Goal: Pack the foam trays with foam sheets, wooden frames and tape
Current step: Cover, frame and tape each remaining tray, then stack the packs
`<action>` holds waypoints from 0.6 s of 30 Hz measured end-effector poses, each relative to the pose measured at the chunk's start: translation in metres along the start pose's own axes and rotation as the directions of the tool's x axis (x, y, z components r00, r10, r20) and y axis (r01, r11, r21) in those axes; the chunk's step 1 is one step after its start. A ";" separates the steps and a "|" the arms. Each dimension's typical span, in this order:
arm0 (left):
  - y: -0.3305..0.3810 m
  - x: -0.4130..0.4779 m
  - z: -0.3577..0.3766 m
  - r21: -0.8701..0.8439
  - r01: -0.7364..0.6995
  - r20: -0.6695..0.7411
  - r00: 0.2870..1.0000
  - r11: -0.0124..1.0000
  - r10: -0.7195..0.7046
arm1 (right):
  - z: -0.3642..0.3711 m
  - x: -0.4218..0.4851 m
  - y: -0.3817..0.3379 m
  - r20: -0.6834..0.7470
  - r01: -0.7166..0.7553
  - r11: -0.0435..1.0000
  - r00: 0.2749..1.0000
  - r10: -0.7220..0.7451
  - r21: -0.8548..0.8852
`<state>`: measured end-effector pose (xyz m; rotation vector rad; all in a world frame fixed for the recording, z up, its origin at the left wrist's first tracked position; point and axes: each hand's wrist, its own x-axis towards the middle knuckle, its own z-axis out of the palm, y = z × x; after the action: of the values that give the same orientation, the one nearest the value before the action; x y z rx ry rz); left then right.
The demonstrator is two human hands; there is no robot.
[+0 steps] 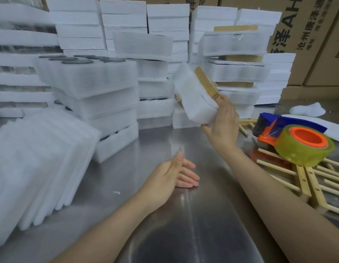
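My right hand [222, 122] grips a packed foam bundle [193, 95], white foam with a wooden frame on its right side, and holds it tilted in the air above the steel table [183, 215]. Just above the table, to the lower left of the bundle, my left hand [174, 175] is open with straight fingers and holds nothing. A tape dispenser [293, 137] with an orange core and a yellowish roll lies at the right on loose wooden frames [307, 179]. Foam sheets [37, 162] lean in a stack at the left.
Stacks of foam trays [100, 88] crowd the back and left of the table, some with dark round discs on top. Wrapped bundles [237, 69] are piled at the back right. Cardboard boxes [307, 35] stand behind. A white foam scrap [309, 110] lies at the far right.
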<state>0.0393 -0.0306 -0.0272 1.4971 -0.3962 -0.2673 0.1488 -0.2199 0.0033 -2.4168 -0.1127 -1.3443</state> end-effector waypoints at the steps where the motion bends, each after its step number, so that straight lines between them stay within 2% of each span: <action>1: 0.000 0.000 0.000 0.006 -0.001 0.000 1.000 1.000 0.001 | -0.001 0.002 0.002 -0.003 0.015 0.999 1.000 -0.015 -0.034; 7: 0.001 0.000 0.002 0.014 0.009 -0.005 1.000 1.000 -0.009 | 0.001 -0.003 0.008 0.126 0.208 0.951 0.975 -0.183 -0.228; 13: 0.000 0.001 0.003 0.013 0.003 -0.033 0.999 1.000 -0.002 | 0.002 -0.002 0.003 0.106 0.181 0.965 0.981 -0.163 -0.187; 18: -0.004 0.003 0.006 0.029 -0.006 -0.078 0.997 1.000 0.008 | 0.002 0.022 -0.009 0.161 0.157 0.965 0.979 -0.125 -0.208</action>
<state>0.0402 -0.0373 -0.0311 1.5291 -0.3442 -0.1976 0.1604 -0.2128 0.0231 -2.7403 -0.1874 -1.2970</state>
